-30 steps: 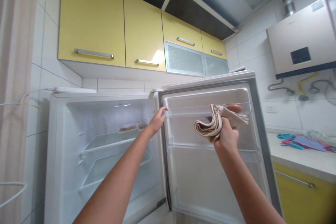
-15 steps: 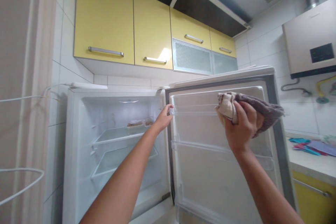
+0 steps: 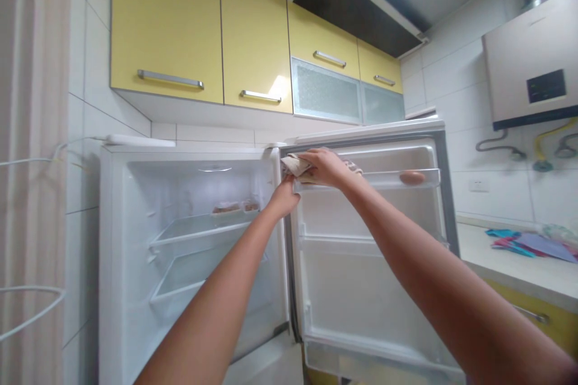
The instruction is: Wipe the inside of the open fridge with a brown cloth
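The refrigerator door [image 3: 343, 301] stands wide open on the right. My right hand [image 3: 327, 167] is closed on a grey-and-beige cloth [image 3: 295, 164], pressed to the hinge-side end of the clear top door shelf [image 3: 379, 180]. Just beneath the cloth, my left hand [image 3: 285, 197] grips the same end of that shelf, its fingertips partly hidden. A brown egg-like oval [image 3: 412, 177] shows at the shelf's far end. Inside the refrigerator, small containers of brown food [image 3: 226, 209] rest on the upper glass shelf [image 3: 180, 233].
Yellow wall cabinets [image 3: 167, 18] and a tilted range hood [image 3: 356, 6] hang overhead. To the right are a water heater [image 3: 533, 60] and a counter [image 3: 478, 246] bearing colourful cloths [image 3: 533, 245]. A white cable [image 3: 31, 289] loops at the left.
My right hand has carried the cloth left, from the shelf's outer side to its hinge end beside my left hand. The door has swung slightly, and the egg-like oval now shows.
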Tool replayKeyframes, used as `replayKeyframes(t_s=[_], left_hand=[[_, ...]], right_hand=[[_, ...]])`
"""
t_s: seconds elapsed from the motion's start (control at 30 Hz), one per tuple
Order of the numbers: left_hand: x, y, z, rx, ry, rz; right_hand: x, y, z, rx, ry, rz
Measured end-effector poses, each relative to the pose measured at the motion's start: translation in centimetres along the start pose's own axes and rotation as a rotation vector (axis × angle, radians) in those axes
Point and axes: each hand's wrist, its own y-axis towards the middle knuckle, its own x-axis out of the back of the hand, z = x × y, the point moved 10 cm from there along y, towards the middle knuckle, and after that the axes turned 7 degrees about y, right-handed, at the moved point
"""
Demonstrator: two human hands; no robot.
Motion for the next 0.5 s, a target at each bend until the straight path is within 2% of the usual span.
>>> replayKeyframes(t_s=[0.07, 0.17, 0.33, 0.5], left_hand=[[-0.1, -0.1, -0.2, 0.006, 0.032, 0.007], [-0.2, -0.3, -0.3, 0.008, 0.057, 0.023], [-0.3, -0.5, -0.5, -0.003, 0.054, 0.044], [-0.3, -0.5, -0.4, 0.0, 0.049, 0.046]], right_hand=[[-1.0, 2.1, -1.0, -0.024, -0.047, 0.112], [-2.5, 3.2, -3.2, -0.086, -0.117, 0.257], [-3.4, 1.3, -6.7, -0.107, -0.168, 0.409], [-1.8, -1.5, -9.3, -0.139, -0.209, 0.521]])
